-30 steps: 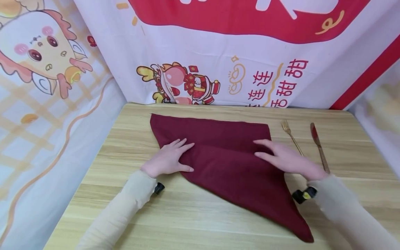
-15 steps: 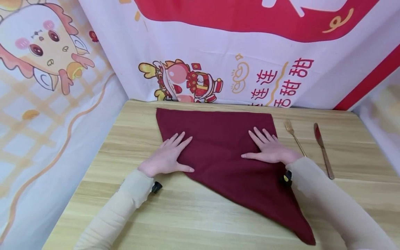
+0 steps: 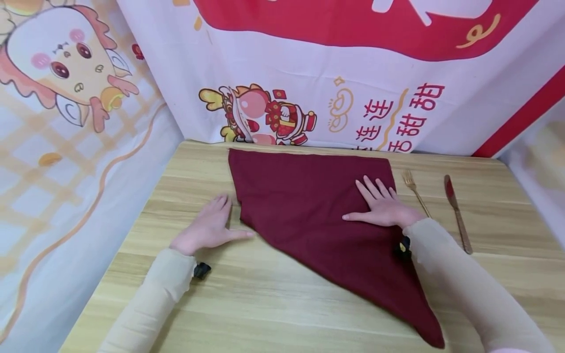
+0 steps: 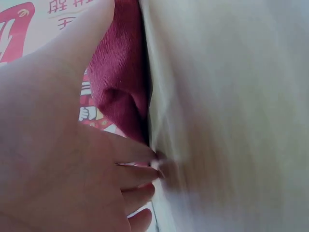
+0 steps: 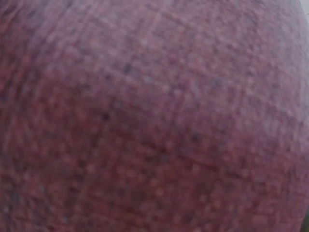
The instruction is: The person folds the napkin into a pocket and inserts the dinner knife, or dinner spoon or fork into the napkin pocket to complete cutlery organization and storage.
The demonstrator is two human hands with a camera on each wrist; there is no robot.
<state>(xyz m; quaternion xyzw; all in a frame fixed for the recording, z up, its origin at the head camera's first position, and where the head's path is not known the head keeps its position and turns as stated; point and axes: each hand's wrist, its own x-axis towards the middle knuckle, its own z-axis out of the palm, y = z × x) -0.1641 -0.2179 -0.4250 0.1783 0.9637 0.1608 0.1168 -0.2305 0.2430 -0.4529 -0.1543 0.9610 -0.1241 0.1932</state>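
A dark red cloth napkin point(image 3: 309, 211) lies across the wooden table, folded over, with one corner reaching toward the front right. My right hand point(image 3: 381, 206) rests on its right part, fingers spread and straight. Just left of the napkin's left edge is my left hand point(image 3: 209, 225), its fingers extended and its thumb near the cloth's lower edge. In the left wrist view the left hand point(image 4: 72, 145) is beside a rumpled fold of the napkin point(image 4: 120, 67), with its fingertips by the tabletop. Blurred red fabric point(image 5: 154, 116) fills the right wrist view, so the right hand is hidden there.
To the right of the napkin lie a gold-coloured fork point(image 3: 416, 192) and a table knife point(image 3: 457, 213). The wooden table point(image 3: 265, 314) ends at the back against a printed cloth backdrop point(image 3: 282, 59). Another printed cloth point(image 3: 75, 196) hangs along the left.
My right hand has come down flat on the napkin and moved slightly left. My left hand has moved left off the cloth. The napkin has shifted a little away and to the right.
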